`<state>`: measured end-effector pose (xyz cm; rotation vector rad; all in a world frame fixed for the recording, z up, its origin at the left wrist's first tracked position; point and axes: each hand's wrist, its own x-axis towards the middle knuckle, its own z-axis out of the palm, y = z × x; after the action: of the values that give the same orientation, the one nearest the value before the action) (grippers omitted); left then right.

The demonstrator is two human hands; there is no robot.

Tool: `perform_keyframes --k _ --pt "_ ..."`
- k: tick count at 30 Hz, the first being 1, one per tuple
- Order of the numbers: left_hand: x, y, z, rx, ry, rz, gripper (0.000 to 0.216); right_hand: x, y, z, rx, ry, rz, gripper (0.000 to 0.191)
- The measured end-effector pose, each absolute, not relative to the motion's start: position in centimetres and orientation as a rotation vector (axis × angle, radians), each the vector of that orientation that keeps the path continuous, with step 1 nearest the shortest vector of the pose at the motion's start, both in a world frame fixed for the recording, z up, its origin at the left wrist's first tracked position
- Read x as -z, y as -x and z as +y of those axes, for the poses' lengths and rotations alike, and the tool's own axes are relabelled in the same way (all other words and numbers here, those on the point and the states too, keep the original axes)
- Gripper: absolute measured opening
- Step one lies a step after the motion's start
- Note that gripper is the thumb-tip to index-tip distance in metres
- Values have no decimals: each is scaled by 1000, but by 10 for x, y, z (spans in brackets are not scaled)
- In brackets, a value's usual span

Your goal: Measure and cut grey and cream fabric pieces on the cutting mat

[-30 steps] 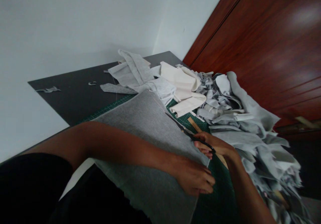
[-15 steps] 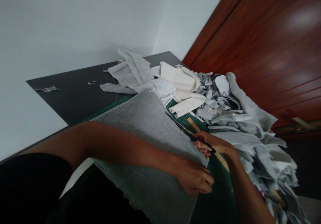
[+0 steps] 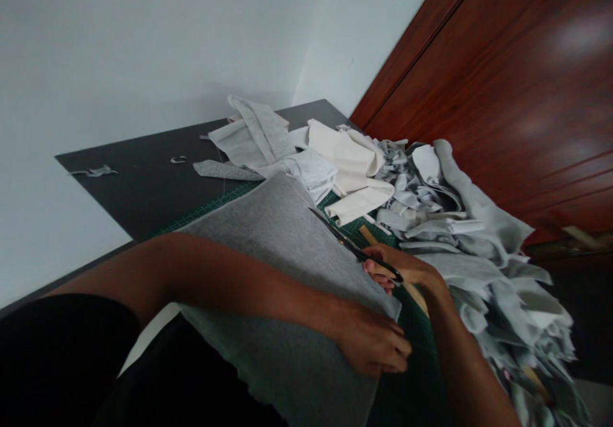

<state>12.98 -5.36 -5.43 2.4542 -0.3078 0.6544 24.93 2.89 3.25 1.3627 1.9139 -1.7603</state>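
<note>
A large piece of grey fabric (image 3: 268,235) lies spread in front of me, its near part hanging over the table edge. My right hand (image 3: 387,264) is closed around the black handles of a pair of scissors (image 3: 342,239). Their blades point away to the upper left and lie along the fabric's right edge, the tip over the cloth. Nearer to me, my left hand (image 3: 376,347) has its fingers curled at the right edge of the same fabric, gripping it. My left forearm crosses over the cloth. The left fingertips are partly hidden.
Under the fabric is a green cutting mat (image 3: 357,226) on a dark table (image 3: 143,184). A wooden ruler (image 3: 416,299) passes beneath my right hand. White and cream cloth pieces (image 3: 345,152) lie behind. At right is a heap of grey scraps (image 3: 479,254), near a reddish wooden door (image 3: 517,95).
My right hand has moved the scissors slightly left and up, and more of the blade shows over the fabric. The left hand keeps its grip, almost unmoved.
</note>
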Motion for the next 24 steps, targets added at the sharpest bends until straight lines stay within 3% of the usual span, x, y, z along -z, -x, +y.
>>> perform_keyframes --k 24 --pt "52 -129 -54 -590 -2626 -318 26 -26 -254 26 1808 -1426 1908 59"
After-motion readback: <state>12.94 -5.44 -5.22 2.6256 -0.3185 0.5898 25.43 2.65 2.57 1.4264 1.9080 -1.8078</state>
